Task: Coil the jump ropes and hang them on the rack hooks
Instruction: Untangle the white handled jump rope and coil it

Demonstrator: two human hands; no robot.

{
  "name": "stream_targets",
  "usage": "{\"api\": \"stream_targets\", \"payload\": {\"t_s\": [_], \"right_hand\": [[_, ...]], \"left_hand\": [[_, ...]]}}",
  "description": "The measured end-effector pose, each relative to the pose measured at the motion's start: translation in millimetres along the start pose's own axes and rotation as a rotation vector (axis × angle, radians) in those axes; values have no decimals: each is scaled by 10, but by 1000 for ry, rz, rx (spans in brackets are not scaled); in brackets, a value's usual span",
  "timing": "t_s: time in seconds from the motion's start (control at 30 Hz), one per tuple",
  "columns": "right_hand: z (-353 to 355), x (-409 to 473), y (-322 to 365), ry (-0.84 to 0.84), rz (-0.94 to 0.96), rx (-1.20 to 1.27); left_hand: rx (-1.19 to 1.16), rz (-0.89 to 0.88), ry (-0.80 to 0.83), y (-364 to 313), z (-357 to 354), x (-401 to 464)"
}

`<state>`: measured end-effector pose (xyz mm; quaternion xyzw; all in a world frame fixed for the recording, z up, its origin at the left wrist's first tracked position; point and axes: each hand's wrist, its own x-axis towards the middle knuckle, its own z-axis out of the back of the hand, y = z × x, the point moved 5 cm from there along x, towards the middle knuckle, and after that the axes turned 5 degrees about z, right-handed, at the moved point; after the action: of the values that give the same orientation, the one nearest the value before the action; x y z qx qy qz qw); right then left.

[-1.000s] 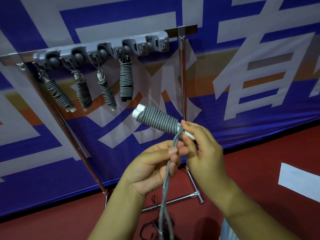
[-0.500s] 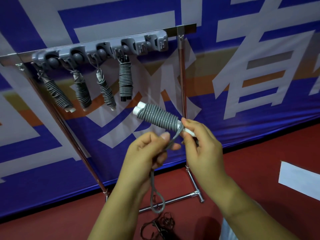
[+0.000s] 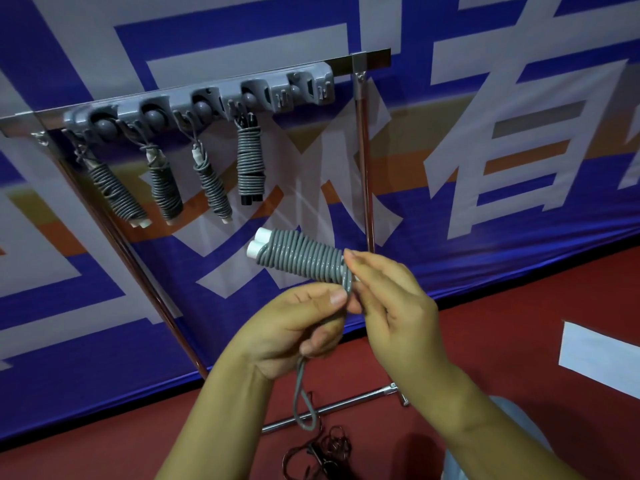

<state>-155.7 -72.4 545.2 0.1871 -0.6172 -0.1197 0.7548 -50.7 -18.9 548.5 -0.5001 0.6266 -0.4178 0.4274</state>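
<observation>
Fingers of my left hand (image 3: pixel 294 327) pinch the rope's (image 3: pixel 304 259) tail; my right hand (image 3: pixel 391 306) grips its coiled end.

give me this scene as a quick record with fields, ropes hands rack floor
held rope: grey jump rope coiled round its two white handles, short loop tail hanging below
left hand: left hand grips the tail under the coil
right hand: right hand pinches the coil's near end
rack: grey hook strip on a metal rack
hung: four coiled ropes
free hooks: at the strip's right end
floor: dark tangled rope on red floor
</observation>
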Motion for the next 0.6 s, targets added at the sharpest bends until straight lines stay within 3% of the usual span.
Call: {"api": "stream_targets", "payload": {"t_s": [0.13, 0.27, 0.47, 0.6], "right_hand": [[2, 6, -25, -1, -69, 34], [6, -28, -62, 32, -282, 110], [-7, 38, 36, 11, -242, 142], [-5, 52, 33, -18, -230, 169]], "left_hand": [[49, -93, -229, -13, 65, -29], [131, -205, -383, -29, 139, -99], [192, -341, -423, -58, 127, -158], [332, -323, -476, -82, 103, -134]]}}
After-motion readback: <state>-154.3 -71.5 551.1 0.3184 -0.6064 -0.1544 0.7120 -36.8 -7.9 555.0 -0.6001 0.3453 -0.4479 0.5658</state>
